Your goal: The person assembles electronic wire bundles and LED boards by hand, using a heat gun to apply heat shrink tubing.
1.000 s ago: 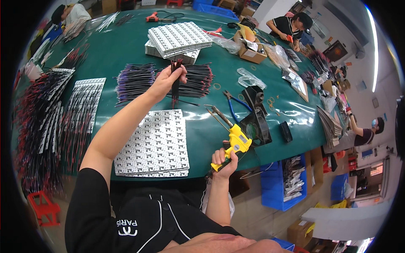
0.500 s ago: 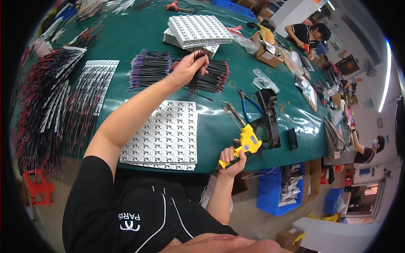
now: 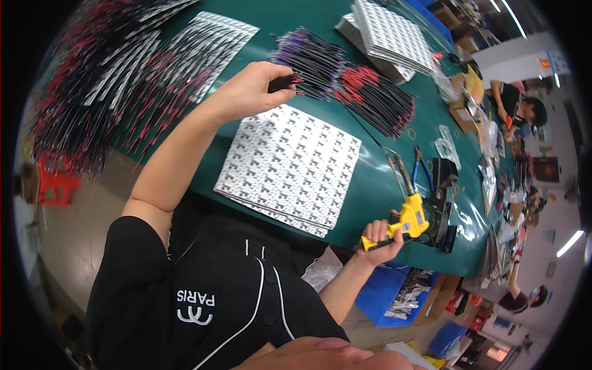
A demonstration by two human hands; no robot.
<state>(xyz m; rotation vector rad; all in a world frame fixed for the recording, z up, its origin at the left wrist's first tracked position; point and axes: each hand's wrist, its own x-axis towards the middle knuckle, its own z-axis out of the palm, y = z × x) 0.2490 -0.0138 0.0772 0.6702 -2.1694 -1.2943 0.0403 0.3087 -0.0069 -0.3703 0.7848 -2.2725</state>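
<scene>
Left fingers [image 3: 277,70] clasping dark wires [image 3: 282,83], right fingers [image 3: 375,232] gripping yellow soldering gun [image 3: 412,219], green table [image 3: 457,259], co-worker [image 3: 513,98] beyond

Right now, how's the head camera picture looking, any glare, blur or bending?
In the head view, white glare breaks up the green table toward its right end; in the head view, a tube light at right burns out white; in the head view, the black wires in the left hand look soft; in the head view, the fisheye bends the table's edge.
</scene>
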